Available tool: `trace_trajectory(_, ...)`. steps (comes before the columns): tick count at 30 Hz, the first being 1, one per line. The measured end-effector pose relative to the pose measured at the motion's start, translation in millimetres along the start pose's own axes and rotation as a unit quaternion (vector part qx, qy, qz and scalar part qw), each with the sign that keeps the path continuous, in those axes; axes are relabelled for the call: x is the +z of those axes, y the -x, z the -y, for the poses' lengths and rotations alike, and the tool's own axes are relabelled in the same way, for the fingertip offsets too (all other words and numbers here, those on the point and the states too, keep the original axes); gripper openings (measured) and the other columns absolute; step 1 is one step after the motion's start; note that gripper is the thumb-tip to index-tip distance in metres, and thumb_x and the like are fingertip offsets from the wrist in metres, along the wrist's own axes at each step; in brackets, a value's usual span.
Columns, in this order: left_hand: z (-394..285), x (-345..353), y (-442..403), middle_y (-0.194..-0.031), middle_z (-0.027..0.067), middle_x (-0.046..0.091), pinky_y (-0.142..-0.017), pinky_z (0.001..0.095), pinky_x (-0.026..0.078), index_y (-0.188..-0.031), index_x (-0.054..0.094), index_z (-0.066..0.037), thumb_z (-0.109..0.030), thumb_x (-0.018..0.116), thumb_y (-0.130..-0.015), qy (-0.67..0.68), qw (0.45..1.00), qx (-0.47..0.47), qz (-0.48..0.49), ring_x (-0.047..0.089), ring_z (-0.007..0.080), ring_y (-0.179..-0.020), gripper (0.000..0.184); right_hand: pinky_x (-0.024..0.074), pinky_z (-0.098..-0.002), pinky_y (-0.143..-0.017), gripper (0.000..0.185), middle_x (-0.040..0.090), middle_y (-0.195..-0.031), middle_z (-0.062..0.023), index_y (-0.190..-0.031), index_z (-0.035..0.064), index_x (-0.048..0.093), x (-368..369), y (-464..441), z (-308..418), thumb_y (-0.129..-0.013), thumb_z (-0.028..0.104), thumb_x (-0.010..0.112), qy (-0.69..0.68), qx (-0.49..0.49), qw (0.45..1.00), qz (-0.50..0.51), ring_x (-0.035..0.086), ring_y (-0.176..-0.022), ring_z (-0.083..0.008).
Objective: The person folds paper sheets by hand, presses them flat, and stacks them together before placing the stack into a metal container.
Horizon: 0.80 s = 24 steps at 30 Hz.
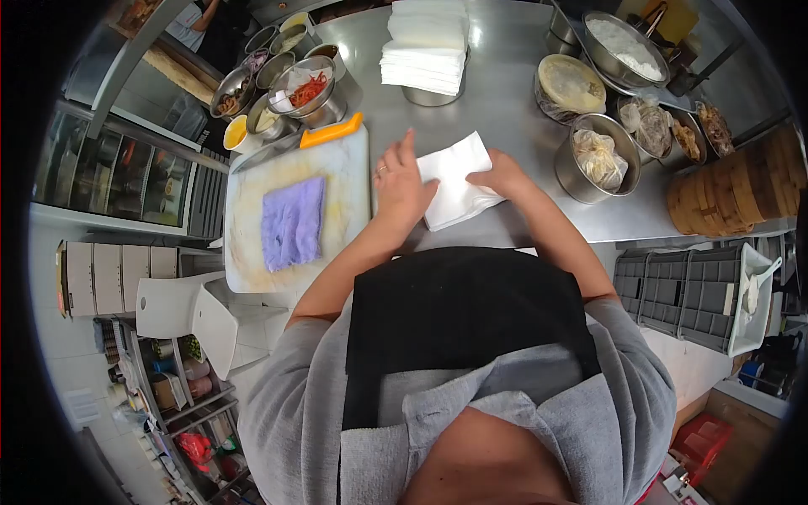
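Observation:
White paper napkins [457,174] lie between my hands at the counter's front edge, in a small folded stack. My right hand [503,175] grips their right side, thumb on top and the other fingers partly hidden. At the left side is my left hand [401,183], its fingers stretched out and its thumb touching the paper's edge. Left of it stands a white cutting board [341,181] bearing a folded purple cloth [293,220] and a knife with an orange handle [332,131]. A taller pile of white napkins [423,63] sits on a metal container farther back.
Metal bowls, one with red shreds [308,89], crowd the back left. On the right are a pot holding a plastic bag [599,160], a lidded round tub [571,84], a bowl of white powder [624,49] and bamboo steamers [732,189]. Grey crates [677,290] stand below the counter.

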<state>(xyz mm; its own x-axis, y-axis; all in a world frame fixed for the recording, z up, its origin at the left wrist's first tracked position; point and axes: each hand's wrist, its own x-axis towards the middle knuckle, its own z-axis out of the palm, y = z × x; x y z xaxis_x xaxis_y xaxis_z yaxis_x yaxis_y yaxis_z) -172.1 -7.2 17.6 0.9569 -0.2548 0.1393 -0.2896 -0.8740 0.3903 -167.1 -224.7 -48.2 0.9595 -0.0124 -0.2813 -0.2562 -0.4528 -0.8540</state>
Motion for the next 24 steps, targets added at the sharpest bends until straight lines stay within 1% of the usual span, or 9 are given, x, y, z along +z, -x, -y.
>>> trace_trajectory(3, -11.2, 14.1, -12.3, -0.139, 0.0241, 0.039, -0.109, 0.0533, 0.029, -0.143, 0.032, -0.005, -0.021, 0.075, -0.077, 0.029, 0.979, 0.184, -0.080, 0.038, 0.0425, -0.129, 0.081, 0.0503, -0.0373, -0.087, 0.058, 0.067, -0.104, -0.0219, -0.108, -0.0041, 0.062, 4.4, -3.9, -5.9, -0.064, 0.027, 0.082, 0.025, -0.014, 0.999, -0.018, 0.066, -0.097, -0.0323)
trace_trajectory(4, -12.4, 21.8, -17.0, -0.145, 0.0231, 0.035, -0.113, 0.0529, 0.022, -0.143, 0.033, -0.003, -0.032, 0.070, -0.083, 0.003, 0.973, 0.230, -0.006, 0.030, 0.0395, -0.137, 0.077, 0.0504, -0.0377, -0.086, 0.059, 0.067, -0.104, -0.0223, -0.108, -0.0044, 0.062, 5.1, -4.3, -6.8, -0.064, 0.028, 0.082, 0.029, -0.018, 0.999, -0.020, 0.066, -0.097, -0.0329)
trace_trajectory(7, -5.0, 72.9, -6.3, -0.152, 0.0233, 0.026, -0.116, 0.0527, 0.013, -0.147, 0.027, -0.001, -0.047, 0.062, -0.086, 0.024, 0.976, 0.196, 0.095, 0.018, 0.0357, -0.145, 0.084, 0.0507, -0.0387, -0.085, 0.060, 0.066, -0.106, -0.0224, -0.114, -0.0056, 0.057, -1.9, 8.3, 11.1, -0.067, 0.023, 0.080, 0.081, -0.004, 0.996, -0.031, 0.066, -0.095, -0.0336)
trace_trajectory(8, 0.9, 79.6, -3.0, -0.157, 0.0219, 0.016, -0.117, 0.0544, 0.005, -0.150, 0.021, 0.000, -0.058, 0.057, -0.086, -0.059, 0.970, 0.214, 0.101, 0.010, 0.0355, -0.147, 0.093, 0.0509, -0.0391, -0.085, 0.060, 0.066, -0.107, -0.0222, -0.117, -0.0061, 0.054, -4.3, 15.3, 20.1, -0.069, 0.021, 0.079, 0.103, 0.006, 0.994, -0.035, 0.065, -0.095, -0.0336)
trace_trajectory(12, -16.3, 57.6, 1.0, -0.158, 0.0198, 0.015, -0.115, 0.0592, 0.001, -0.150, 0.021, -0.002, -0.060, 0.059, -0.083, -0.075, 0.973, 0.169, 0.135, 0.008, 0.0365, -0.147, 0.097, 0.0439, -0.0411, -0.096, 0.059, 0.054, -0.127, -0.0240, -0.126, -0.0060, 0.046, 2.7, 38.3, 32.9, -0.079, 0.021, 0.070, 0.165, -0.064, 0.973, -0.150, 0.054, -0.116, -0.0367)
trace_trajectory(14, -19.8, 55.4, -0.1, -0.158, 0.0201, 0.016, -0.113, 0.0627, 0.000, -0.151, 0.020, -0.002, -0.063, 0.060, -0.080, -0.113, 0.970, 0.163, 0.144, 0.007, 0.0381, -0.147, 0.101, 0.0375, -0.0436, -0.105, 0.058, 0.044, -0.139, -0.0245, -0.132, -0.0057, 0.042, 10.8, 54.5, 54.2, -0.086, 0.023, 0.062, 0.206, -0.192, 0.935, -0.215, 0.043, -0.129, -0.0382)
trace_trajectory(17, -15.8, 70.0, -2.8, -0.157, 0.0197, 0.017, -0.110, 0.0672, -0.001, -0.151, 0.019, -0.003, -0.064, 0.062, -0.076, -0.130, 0.968, 0.162, 0.139, 0.007, 0.0404, -0.146, 0.106, 0.0246, -0.0454, -0.114, 0.060, 0.036, -0.148, -0.0221, -0.142, -0.0021, 0.036, 46.1, 44.7, 31.0, -0.094, 0.033, 0.048, 0.135, -0.192, 0.969, -0.079, 0.030, -0.140, -0.0346)
trace_trajectory(18, -19.2, 65.1, -1.5, -0.157, 0.0196, 0.017, -0.110, 0.0677, -0.001, -0.152, 0.018, -0.003, -0.063, 0.063, -0.076, -0.115, 0.971, 0.158, 0.135, 0.007, 0.0405, -0.146, 0.107, 0.0135, -0.0452, -0.118, 0.063, 0.029, -0.154, -0.0172, -0.148, 0.0031, 0.029, 49.5, 38.1, 19.0, -0.097, 0.040, 0.035, 0.280, -0.190, 0.935, -0.107, 0.020, -0.145, -0.0303)
trace_trajectory(24, -24.4, 54.5, 1.8, -0.157, 0.0206, 0.016, -0.106, 0.0732, 0.007, -0.152, 0.021, -0.008, -0.066, 0.067, -0.068, -0.114, 0.974, 0.143, 0.135, 0.010, 0.0493, -0.143, 0.112, 0.0107, -0.0461, -0.118, 0.060, 0.024, -0.157, -0.0086, -0.150, 0.0086, 0.028, 29.2, -1.7, 5.1, -0.099, 0.039, 0.034, 0.351, -0.107, 0.920, -0.135, 0.017, -0.147, -0.0252)
